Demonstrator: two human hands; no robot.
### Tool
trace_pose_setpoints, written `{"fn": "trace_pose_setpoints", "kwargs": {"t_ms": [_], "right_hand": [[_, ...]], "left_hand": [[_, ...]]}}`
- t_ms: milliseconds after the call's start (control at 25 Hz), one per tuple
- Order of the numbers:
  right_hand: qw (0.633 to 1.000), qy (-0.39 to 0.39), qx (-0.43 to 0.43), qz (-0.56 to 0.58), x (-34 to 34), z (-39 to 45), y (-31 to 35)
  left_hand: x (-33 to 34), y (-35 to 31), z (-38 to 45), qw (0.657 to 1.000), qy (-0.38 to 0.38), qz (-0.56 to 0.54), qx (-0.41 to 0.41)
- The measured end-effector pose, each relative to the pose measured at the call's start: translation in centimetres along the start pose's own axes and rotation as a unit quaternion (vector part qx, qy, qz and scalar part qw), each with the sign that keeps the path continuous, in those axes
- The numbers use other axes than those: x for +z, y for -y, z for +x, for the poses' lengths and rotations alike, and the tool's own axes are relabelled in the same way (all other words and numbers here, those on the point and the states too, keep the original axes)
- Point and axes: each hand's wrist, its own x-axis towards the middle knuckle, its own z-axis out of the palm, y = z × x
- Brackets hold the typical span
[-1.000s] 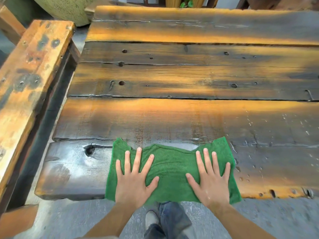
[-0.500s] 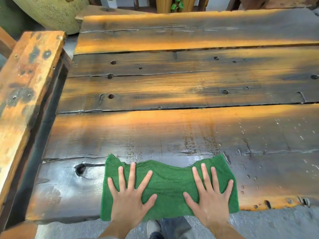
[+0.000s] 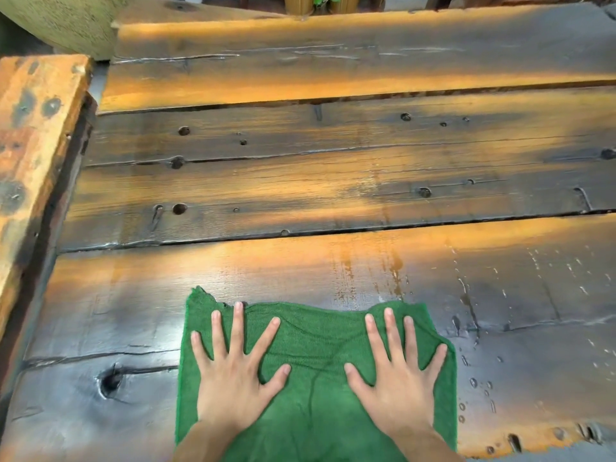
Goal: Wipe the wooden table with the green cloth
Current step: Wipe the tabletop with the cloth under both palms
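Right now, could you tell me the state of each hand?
Left hand: open, pressing flat on the green cloth.
Right hand: open, flat on the cloth.

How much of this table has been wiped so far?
Early on, it seems. Both hands, left hand and right hand, press the green cloth flat on the near plank of the wooden table. Water droplets remain at right; far planks look untouched.

Both flat hands (image 3: 233, 385) on green cloth (image 3: 316, 408).
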Motion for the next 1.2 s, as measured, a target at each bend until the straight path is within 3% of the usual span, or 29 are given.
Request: {"fn": "trace_pose_setpoints", "kwargs": {"t_ms": [280,880,1200], "right_hand": [[1.0,0.007,0.0,0.009,-2.5,7.9,-1.0],[0.999,0.025,-0.033,-0.004,-9.6,32.3,-2.5],[0.997,-0.012,-0.069,0.009,-12.3,44.9,-1.8]], "left_hand": [[-1.9,-0.2,7.1,1.0,0.009,0.011,0.009],[-6.3,-1.9,27.6,0.996,-0.011,-0.01,-0.091],[-9.7,-0.7,39.1,0.994,-0.012,0.004,-0.105]]}}
